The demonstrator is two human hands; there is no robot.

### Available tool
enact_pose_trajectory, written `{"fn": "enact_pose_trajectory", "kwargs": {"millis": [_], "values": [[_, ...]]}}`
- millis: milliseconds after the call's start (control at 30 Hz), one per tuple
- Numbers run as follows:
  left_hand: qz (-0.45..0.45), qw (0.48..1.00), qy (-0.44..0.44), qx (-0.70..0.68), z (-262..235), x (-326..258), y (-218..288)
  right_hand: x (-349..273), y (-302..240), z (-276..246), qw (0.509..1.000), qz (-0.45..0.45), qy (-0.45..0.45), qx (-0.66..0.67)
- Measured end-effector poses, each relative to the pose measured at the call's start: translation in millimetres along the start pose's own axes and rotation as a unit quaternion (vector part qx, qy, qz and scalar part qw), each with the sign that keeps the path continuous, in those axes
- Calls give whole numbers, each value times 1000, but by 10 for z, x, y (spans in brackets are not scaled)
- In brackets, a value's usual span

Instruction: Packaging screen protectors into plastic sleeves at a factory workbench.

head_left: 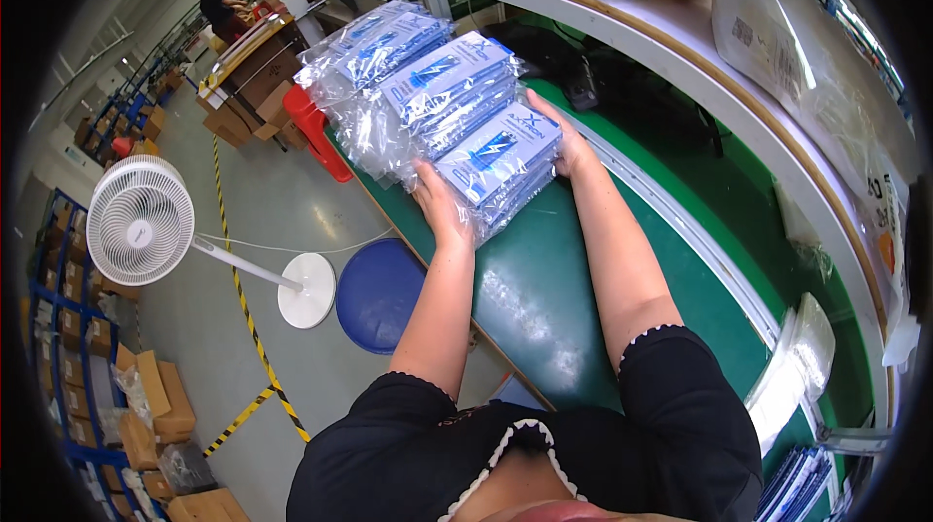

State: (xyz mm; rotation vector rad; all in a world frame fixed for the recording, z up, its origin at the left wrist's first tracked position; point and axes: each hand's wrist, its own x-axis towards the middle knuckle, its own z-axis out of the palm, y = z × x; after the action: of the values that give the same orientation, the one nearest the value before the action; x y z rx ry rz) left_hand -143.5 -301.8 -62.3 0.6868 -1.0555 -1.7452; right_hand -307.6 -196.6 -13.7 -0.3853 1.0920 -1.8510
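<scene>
A stack of flat white-and-blue packets in clear plastic bags [496, 155] lies on the green table [544, 298]. My left hand [439, 203] presses against the stack's near left side. On the stack's right side my right hand [569, 141] grips it, fingers against the bags. More bagged packets [408, 55] of the same kind are piled just behind, reaching toward the table's far end.
A white standing fan [141, 221] and a round blue stool [379, 294] stand on the floor to the left. A white shelf [680, 46] with plastic bags runs above the table. Red bins [316, 128], cardboard boxes and a person are far back left.
</scene>
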Motion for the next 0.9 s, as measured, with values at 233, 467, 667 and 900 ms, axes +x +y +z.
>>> {"fn": "enact_pose_trajectory", "kwargs": {"millis": [233,467,667,900], "values": [[-4,997,-41,-64,128,-171,170,-66,-38,6,999,13,15,-25],[-9,994,-49,-94,96,-205,170,-140,-36,36,999,8,18,-44],[-19,995,-59,-78,82,-183,201,-39,-7,-59,1000,20,-1,-2],[3,996,-85,10,-151,-260,585,-139,148,-159,967,-151,204,11]]}}
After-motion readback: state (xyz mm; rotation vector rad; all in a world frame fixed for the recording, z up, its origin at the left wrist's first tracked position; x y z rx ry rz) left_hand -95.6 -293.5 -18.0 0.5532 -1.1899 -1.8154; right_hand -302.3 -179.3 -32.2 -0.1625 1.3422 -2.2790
